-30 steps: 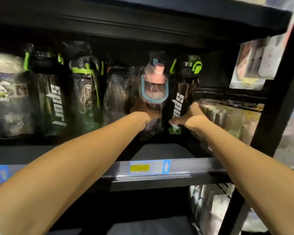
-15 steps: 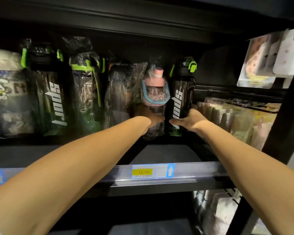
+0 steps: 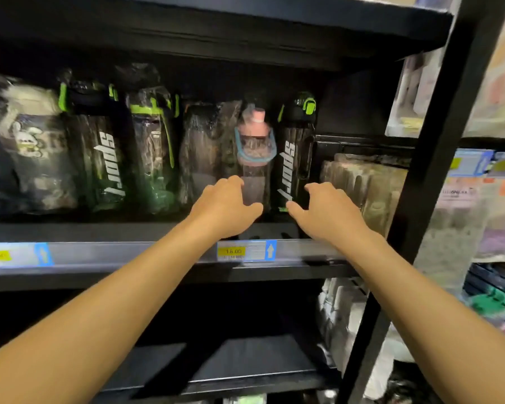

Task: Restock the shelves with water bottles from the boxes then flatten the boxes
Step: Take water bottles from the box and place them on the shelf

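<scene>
The pink bottle [image 3: 255, 147] stands upright on the shelf [image 3: 158, 230], just above the middle of the view. It has a pink cap, a blue loop and a clear body in a plastic wrap, and what it holds cannot be told. Touching it at 3 o'clock is a black bottle [image 3: 295, 153] with a green clasp and "sport" printed down its side.

The left hand [image 3: 225, 208] is at 6 o'clock of the pink bottle, fingers apart and loosely bent, gripping nothing. The blur hides whether its fingertips [image 3: 233, 182] touch the wrap. The right hand [image 3: 328, 212] is at 5 o'clock of the black bottle, equally loose and holding nothing, its thumb near the bottle's base.

At 9 o'clock of the pink bottle the row runs on: a dark wrapped bottle [image 3: 207, 147], a green-strapped bottle [image 3: 155, 150], a second sport bottle [image 3: 105, 161] and a rabbit-print pack [image 3: 29, 141]. At 3 o'clock of the row lie pale packs [image 3: 365, 185]. A price tag [image 3: 245, 251] sits on the shelf edge at 6 o'clock of the hands.
</scene>
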{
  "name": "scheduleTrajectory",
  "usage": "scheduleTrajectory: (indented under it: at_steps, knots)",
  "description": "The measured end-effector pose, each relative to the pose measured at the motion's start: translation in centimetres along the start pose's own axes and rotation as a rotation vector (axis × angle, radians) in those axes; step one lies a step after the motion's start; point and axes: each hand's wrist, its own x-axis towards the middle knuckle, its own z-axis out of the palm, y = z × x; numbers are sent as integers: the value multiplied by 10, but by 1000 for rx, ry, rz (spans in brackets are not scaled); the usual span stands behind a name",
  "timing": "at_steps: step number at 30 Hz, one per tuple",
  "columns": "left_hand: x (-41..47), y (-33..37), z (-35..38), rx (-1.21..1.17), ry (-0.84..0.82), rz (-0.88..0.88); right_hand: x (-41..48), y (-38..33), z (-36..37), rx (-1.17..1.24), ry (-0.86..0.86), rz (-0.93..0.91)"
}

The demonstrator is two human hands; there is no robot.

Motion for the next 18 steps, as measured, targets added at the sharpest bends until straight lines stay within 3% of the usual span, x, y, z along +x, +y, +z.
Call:
scheduleTrajectory:
  at_steps: [5,8,12,18]
  knots:
    - [-100,-10,-4,245,216,77,-82,-12,-2,-177,108,-155]
    - [-160,-27,-6,284,264,57,-134,-21,15,-155,153,-234]
    - [-240,-67,0,367,236,-9,-209,-30,57,-77,110,-271]
    - [-352,-146,20,437,20,-162,-305,-67,116,-163,-200,-268]
